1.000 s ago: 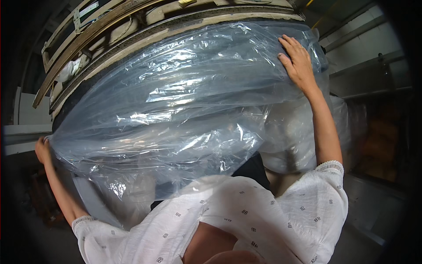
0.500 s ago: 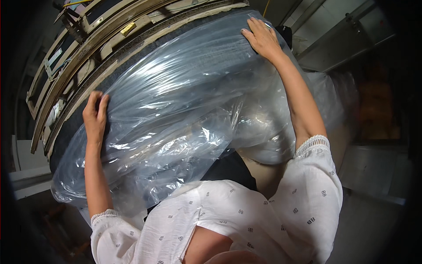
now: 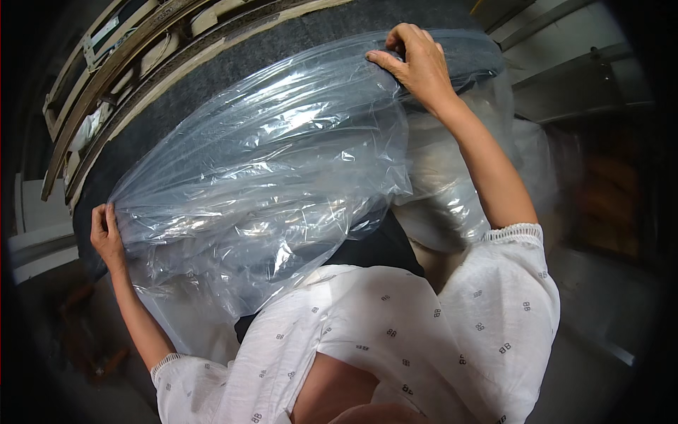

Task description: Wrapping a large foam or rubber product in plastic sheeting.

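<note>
Left hand (image 3: 106, 237): fingers curled shut, pinching the lower left edge of the clear plastic sheet (image 3: 268, 191); the forearm runs down from it to a white patterned sleeve (image 3: 212, 392) at the lower edge of the view. Right hand (image 3: 417, 63): raised near the top centre, fingers bent and closed over the upper right edge of the same sheet, gripping it against the dark grey padded panel (image 3: 296, 42); the arm runs down to the short sleeve at lower right.

The plastic sheet is stretched between the two hands, wrinkled and glossy; it lies over the face of the grey panel, covering its lower and middle part, while the upper left part of the panel is bare. A loose fold of the sheet hangs below the right forearm, toward the lower right.

Beyond the top edge of the panel stands a wooden frame (image 3: 120, 78) of curved slats, just beside the panel.
</note>
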`<state>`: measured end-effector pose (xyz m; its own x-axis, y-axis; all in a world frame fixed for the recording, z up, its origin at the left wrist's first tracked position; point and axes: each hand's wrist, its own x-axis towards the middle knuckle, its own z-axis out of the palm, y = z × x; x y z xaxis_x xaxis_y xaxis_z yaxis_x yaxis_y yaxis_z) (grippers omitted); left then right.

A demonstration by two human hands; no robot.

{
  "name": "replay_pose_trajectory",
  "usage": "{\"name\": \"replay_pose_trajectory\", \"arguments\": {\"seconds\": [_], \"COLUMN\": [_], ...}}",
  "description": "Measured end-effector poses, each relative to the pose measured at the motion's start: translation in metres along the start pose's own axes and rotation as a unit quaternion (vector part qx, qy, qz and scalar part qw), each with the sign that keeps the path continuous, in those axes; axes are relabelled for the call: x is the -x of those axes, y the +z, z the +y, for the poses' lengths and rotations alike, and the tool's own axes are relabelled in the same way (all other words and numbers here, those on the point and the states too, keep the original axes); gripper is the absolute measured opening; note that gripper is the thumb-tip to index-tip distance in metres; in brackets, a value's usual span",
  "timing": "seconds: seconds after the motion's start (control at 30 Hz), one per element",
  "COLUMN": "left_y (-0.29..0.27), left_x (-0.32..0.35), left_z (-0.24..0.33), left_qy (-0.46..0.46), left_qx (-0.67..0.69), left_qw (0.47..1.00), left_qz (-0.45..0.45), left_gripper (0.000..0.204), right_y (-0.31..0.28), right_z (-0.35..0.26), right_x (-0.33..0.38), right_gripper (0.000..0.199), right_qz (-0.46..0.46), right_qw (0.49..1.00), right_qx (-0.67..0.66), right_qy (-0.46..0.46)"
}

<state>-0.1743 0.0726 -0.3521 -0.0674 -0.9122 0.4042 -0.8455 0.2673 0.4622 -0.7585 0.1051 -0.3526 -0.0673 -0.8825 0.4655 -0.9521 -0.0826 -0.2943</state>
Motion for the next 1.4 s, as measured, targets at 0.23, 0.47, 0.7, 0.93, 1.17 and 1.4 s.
{"name": "replay_pose_trajectory", "arguments": {"seconds": [0.23,0.47,0.7,0.93,1.17,1.4], "left_y": [-0.002,-0.010,-0.071,-0.066,-0.071,-0.084], "left_x": [0.003,0.007,0.021,0.045,0.064,0.087], "left_z": [-0.015,-0.045,-0.045,-0.026,-0.005,-0.006], "left_qy": [-0.013,0.001,0.007,-0.028,-0.032,-0.032], "left_qx": [0.048,0.102,0.163,0.187,0.163,0.151], "left_qw": [0.999,0.993,0.966,0.974,0.982,0.988], "left_qz": [0.015,0.064,0.203,0.125,0.094,0.007], "left_gripper": [0.009,0.011,0.018,0.015,0.011,0.007], "right_y": [0.000,0.004,0.006,0.030,0.043,0.041], "right_z": [0.011,-0.006,-0.038,-0.025,-0.014,-0.013], "right_x": [-0.013,-0.007,0.009,-0.024,-0.042,-0.050], "right_gripper": [0.028,0.021,0.009,0.013,0.019,0.024], "right_qz": [-0.116,-0.048,0.028,0.082,0.070,0.031], "right_qw": [0.979,0.991,0.992,0.987,0.992,0.996], "right_qx": [-0.152,-0.089,-0.112,-0.139,-0.095,-0.067], "right_qy": [0.070,0.082,-0.040,0.000,0.044,0.057]}}
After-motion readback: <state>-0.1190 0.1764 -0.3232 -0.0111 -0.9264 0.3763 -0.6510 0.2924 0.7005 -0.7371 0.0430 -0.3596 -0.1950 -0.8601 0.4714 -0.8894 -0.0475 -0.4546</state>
